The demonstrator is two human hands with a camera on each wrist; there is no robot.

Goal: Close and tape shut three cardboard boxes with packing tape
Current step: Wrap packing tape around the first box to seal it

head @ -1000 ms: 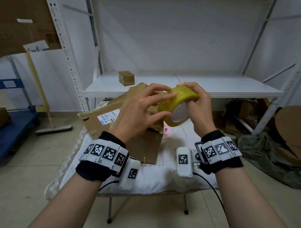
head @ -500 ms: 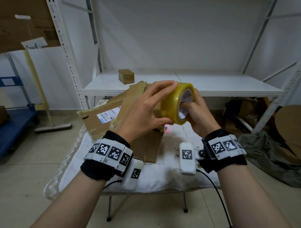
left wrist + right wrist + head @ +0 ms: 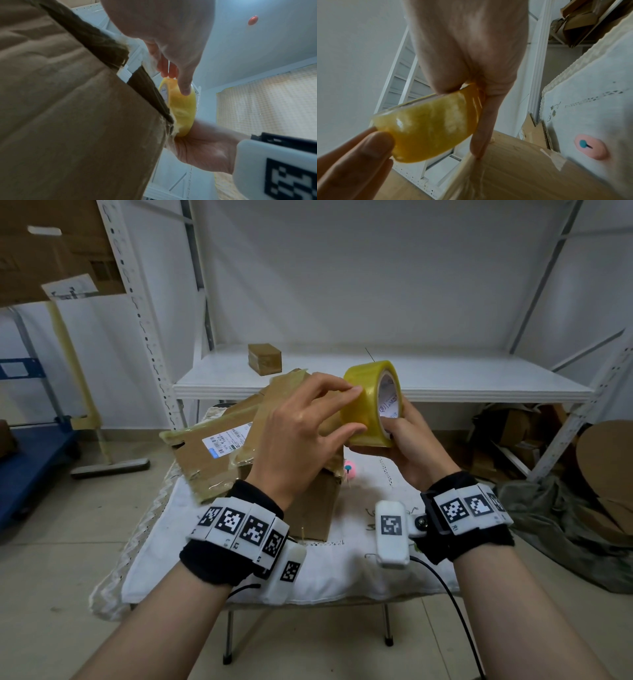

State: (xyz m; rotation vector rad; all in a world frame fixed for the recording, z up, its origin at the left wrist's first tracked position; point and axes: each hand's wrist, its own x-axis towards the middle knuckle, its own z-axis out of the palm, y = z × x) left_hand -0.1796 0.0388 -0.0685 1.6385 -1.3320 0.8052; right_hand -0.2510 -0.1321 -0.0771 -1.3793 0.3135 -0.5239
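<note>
A yellow roll of packing tape [image 3: 366, 405] is held in the air over the table, its white core facing right. My right hand [image 3: 394, 436] grips the roll from below, with fingers in the core. My left hand [image 3: 352, 410] spans the roll's outer band, index finger on top and thumb lower down. The left wrist view shows that thumb lying on the tape roll [image 3: 183, 108]. Under the hands, a brown cardboard box [image 3: 308, 508] stands on the table with its flaps [image 3: 212, 453] up and spread. A small taped box [image 3: 264, 358] sits on the white shelf [image 3: 445, 385] behind.
The table wears a white cloth [image 3: 342, 570] with a small pink object [image 3: 348, 467] right of the box. White metal racking stands behind. Cardboard scraps [image 3: 606, 474] and a grey sheet lie on the floor at right. A blue cart [image 3: 30, 460] stands at left.
The roll has been turned so its core faces right and lifted a little. My left fingers have slid along the outer band; my right fingers now sit in the core.
</note>
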